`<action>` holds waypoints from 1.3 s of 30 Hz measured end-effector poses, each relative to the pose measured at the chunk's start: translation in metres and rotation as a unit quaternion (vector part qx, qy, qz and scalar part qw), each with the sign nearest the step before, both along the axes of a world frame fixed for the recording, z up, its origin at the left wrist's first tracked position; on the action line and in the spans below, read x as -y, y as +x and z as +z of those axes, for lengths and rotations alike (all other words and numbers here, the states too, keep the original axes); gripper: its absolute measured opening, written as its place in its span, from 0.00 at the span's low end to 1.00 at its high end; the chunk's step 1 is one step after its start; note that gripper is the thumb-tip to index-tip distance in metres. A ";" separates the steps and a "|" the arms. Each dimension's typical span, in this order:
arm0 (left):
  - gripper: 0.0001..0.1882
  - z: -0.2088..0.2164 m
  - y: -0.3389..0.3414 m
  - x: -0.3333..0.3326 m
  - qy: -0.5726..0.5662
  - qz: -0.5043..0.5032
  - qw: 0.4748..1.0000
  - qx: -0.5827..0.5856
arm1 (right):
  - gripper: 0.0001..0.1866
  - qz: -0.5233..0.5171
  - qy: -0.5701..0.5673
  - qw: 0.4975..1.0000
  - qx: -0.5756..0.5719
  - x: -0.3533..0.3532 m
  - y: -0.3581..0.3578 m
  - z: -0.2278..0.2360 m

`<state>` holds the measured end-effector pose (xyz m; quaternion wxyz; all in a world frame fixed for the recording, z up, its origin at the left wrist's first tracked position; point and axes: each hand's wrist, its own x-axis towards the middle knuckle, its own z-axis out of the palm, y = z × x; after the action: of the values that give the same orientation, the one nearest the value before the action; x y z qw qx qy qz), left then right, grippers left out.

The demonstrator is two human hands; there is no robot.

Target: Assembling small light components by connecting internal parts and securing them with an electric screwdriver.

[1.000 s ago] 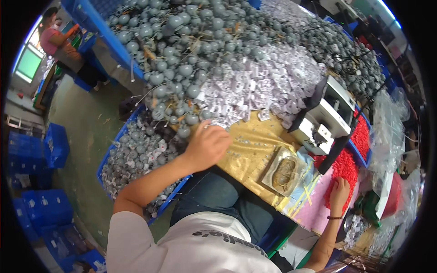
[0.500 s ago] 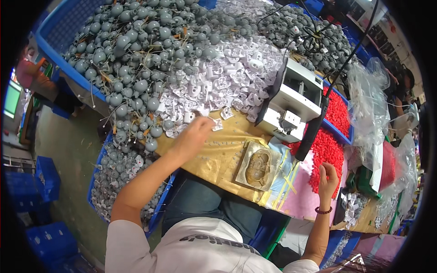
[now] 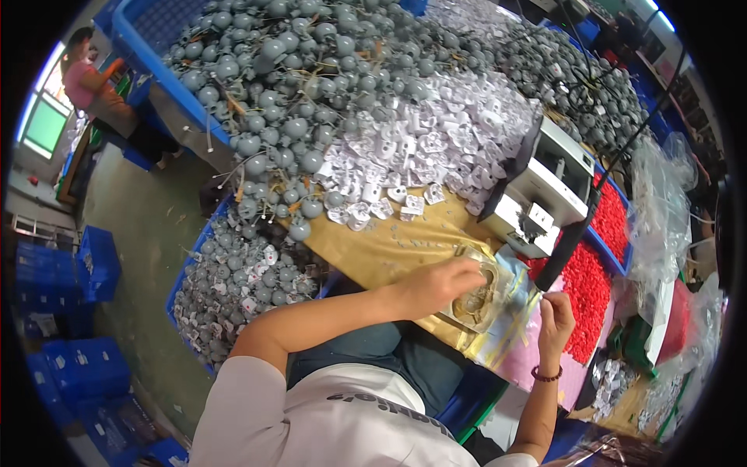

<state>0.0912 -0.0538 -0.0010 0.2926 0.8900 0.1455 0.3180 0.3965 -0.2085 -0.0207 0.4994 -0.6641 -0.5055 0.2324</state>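
My left hand [image 3: 440, 286] is over the left side of a square grey block [image 3: 498, 305] with a yellowish shaped hollow. Its fingers are closed together, and what they hold, if anything, is hidden. Beside the heap of small red parts [image 3: 585, 289], my right hand [image 3: 555, 321] is raised with thumb and fingers pinched. Anything in that pinch is too small to make out. A white and grey machine [image 3: 537, 191] with a dark edge stands beyond the block. White plastic housings [image 3: 412, 205] lie loose on the brown table covering [image 3: 373, 253].
A large heap of grey round-headed parts with wires [image 3: 264, 101] adjoins a pile of white housings [image 3: 436, 132]. A blue crate [image 3: 177, 300] of grey and white parts stands left of my legs. Clear plastic bags [image 3: 657, 194] hang at the right. Another person [image 3: 97, 86] stands far left.
My left hand has moved from the white housings rightward and nearer, to the block. My right hand stays near the red heap, its fingers now pinched lower. The whole view has shifted.
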 end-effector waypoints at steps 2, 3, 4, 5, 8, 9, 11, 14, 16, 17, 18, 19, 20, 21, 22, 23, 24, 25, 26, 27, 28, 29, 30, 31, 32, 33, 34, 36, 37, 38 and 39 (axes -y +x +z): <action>0.15 -0.001 0.021 0.003 0.050 -0.038 0.998 -0.002 | 0.05 0.010 -0.002 1.000 -0.004 -0.001 -0.006 0.008; 0.15 -0.006 0.024 0.002 0.040 -0.040 0.998 -0.026 | 0.05 0.007 -0.009 1.000 -0.017 -0.002 -0.011 0.010; 0.14 -0.015 0.023 0.003 0.029 -0.043 0.997 -0.050 | 0.06 0.005 -0.022 0.999 -0.041 -0.003 -0.014 0.011; 0.14 -0.022 0.025 0.004 0.016 -0.055 0.996 -0.068 | 0.06 -0.003 -0.032 0.998 -0.048 0.002 -0.014 0.011; 0.11 -0.019 0.026 0.007 -0.030 -0.035 0.997 -0.057 | 0.05 -0.009 -0.047 0.999 -0.026 0.007 -0.015 0.008; 0.11 -0.023 0.029 0.005 -0.042 -0.036 0.996 -0.063 | 0.05 0.008 -0.028 0.999 0.022 -0.001 -0.024 0.012; 0.11 -0.024 0.038 0.001 -0.076 -0.028 0.994 -0.078 | 0.06 0.048 0.023 0.994 0.097 -0.016 -0.041 0.020; 0.15 -0.018 0.039 -0.002 -0.113 0.003 0.992 -0.057 | 0.10 0.109 0.102 0.973 0.175 -0.040 -0.062 0.020; 0.19 -0.010 0.033 0.002 -0.103 0.032 0.994 0.003 | 0.11 0.140 0.143 0.950 0.239 -0.051 -0.071 0.016; 0.19 -0.005 0.016 0.001 -0.082 0.063 0.994 0.017 | 0.12 0.154 0.150 0.937 0.276 -0.057 -0.076 0.013; 0.20 -0.001 0.002 0.001 -0.063 0.091 0.993 0.034 | 0.12 0.166 0.157 0.920 0.317 -0.060 -0.078 0.011; 0.21 0.005 -0.015 0.002 -0.043 0.124 0.990 0.047 | 0.12 0.180 0.168 0.903 0.351 -0.064 -0.083 0.007; 0.20 0.007 -0.042 0.002 0.005 0.177 0.983 0.055 | 0.12 0.188 0.172 0.890 0.379 -0.065 -0.083 0.007; 0.20 0.009 -0.071 0.001 0.038 0.230 0.971 0.059 | 0.12 0.194 0.167 0.887 0.385 -0.065 -0.084 0.008; 0.20 0.009 -0.105 -0.001 0.063 0.302 0.950 0.055 | 0.12 0.195 0.155 0.891 0.381 -0.064 -0.085 0.009; 0.20 0.008 -0.139 -0.003 0.083 0.387 0.917 0.049 | 0.13 0.195 0.137 0.896 0.375 -0.062 -0.087 0.010; 0.20 0.004 -0.172 -0.008 0.092 0.472 0.876 0.045 | 0.13 0.194 0.122 0.900 0.370 -0.060 -0.089 0.009; 0.21 -0.003 -0.203 -0.014 0.093 0.552 0.828 0.045 | 0.13 0.193 0.111 0.904 0.365 -0.058 -0.091 0.011; 0.21 -0.010 -0.233 -0.022 0.081 0.611 0.787 0.034 | 0.13 0.194 0.104 0.904 0.366 -0.058 -0.093 0.013; 0.21 -0.013 -0.259 -0.030 0.078 0.652 0.754 0.012 | 0.14 0.196 0.101 0.906 0.361 -0.059 -0.093 0.013; 0.21 -0.019 -0.280 -0.039 0.073 0.675 0.734 -0.012 | 0.15 0.198 0.098 0.908 0.357 -0.059 -0.094 0.013; 0.18 -0.023 -0.294 -0.047 0.086 0.674 0.731 -0.059 | 0.15 0.200 0.095 0.909 0.353 -0.060 -0.094 0.012; 0.16 -0.026 -0.309 -0.054 0.101 0.670 0.728 -0.105 | 0.17 0.200 0.095 0.913 0.344 -0.060 -0.093 0.011; 0.14 -0.024 -0.313 -0.061 0.116 0.649 0.739 -0.138 | 0.18 0.199 0.092 0.917 0.334 -0.059 -0.092 0.012; 0.12 -0.022 -0.316 -0.067 0.084 0.639 0.756 -0.114 | 0.19 0.199 0.090 0.921 0.322 -0.059 -0.092 0.012; 0.10 -0.019 -0.320 -0.071 0.051 0.630 0.770 -0.090 | 0.20 0.198 0.087 0.927 0.306 -0.058 -0.092 0.013; 0.09 -0.007 -0.312 -0.077 -0.030 0.620 0.784 -0.006 | 0.20 0.192 0.081 0.934 0.291 -0.057 -0.089 0.013; 0.10 0.022 -0.297 -0.080 -0.082 0.570 0.812 0.095 | 0.21 0.178 0.067 0.947 0.257 -0.055 -0.085 0.014; 0.10 0.038 -0.290 -0.080 -0.106 0.544 0.820 0.145 | 0.21 0.173 0.065 0.952 0.245 -0.054 -0.084 0.013; 0.11 0.057 -0.282 -0.077 -0.116 0.528 0.827 0.152 | 0.20 0.166 0.061 0.956 0.233 -0.053 -0.083 0.014; 0.11 0.067 -0.274 -0.075 -0.115 0.517 0.834 0.153 | 0.20 0.160 0.064 0.958 0.230 -0.053 -0.082 0.014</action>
<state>-0.1826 0.0214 0.0661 0.2045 0.5846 0.5737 0.5360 0.3150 -0.1553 -0.0063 0.3676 -0.5764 -0.7204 0.1173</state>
